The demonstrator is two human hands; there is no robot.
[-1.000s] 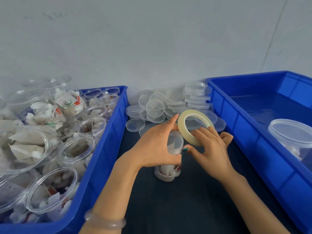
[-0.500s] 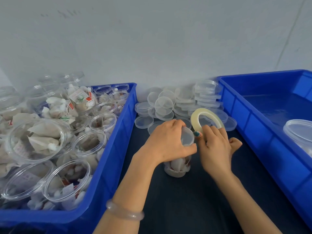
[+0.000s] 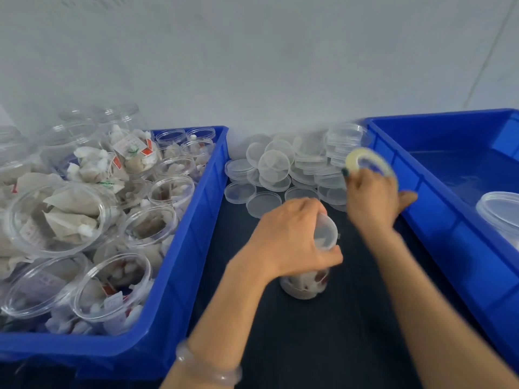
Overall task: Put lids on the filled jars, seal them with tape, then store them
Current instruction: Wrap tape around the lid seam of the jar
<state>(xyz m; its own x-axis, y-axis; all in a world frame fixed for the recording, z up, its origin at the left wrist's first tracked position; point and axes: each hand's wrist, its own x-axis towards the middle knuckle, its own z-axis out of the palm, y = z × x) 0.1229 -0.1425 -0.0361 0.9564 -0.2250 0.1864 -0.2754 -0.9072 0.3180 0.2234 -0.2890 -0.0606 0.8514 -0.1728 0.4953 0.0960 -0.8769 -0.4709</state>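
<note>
Left hand [image 3: 292, 237] grips small clear lidded plastic jar [image 3: 309, 276] upright on dark table [image 3: 323, 346], between two blue plastic bins [image 3: 179, 276]. Right hand [image 3: 373, 203], blurred, grips pale tape roll [image 3: 368, 164] raised apart from jar, over pile of loose clear lids [image 3: 273, 167].

The light is bright, even and diffuse. The pale wall [image 3: 252, 51] is flatly lit, and shadows on the dark table [image 3: 323, 346] are faint. Small highlights glint on the rims of the open jars [image 3: 56, 217] in the left bin [image 3: 179, 265], and the floor of the right bin [image 3: 455, 175] has a soft sheen. The right hand [image 3: 373, 203] and the tape roll [image 3: 365, 161] it holds are smeared by motion blur. The left hand [image 3: 292, 240] and the jar [image 3: 306, 284] it grips are slightly soft. The bin edges bow towards the sides of the frame.
</note>
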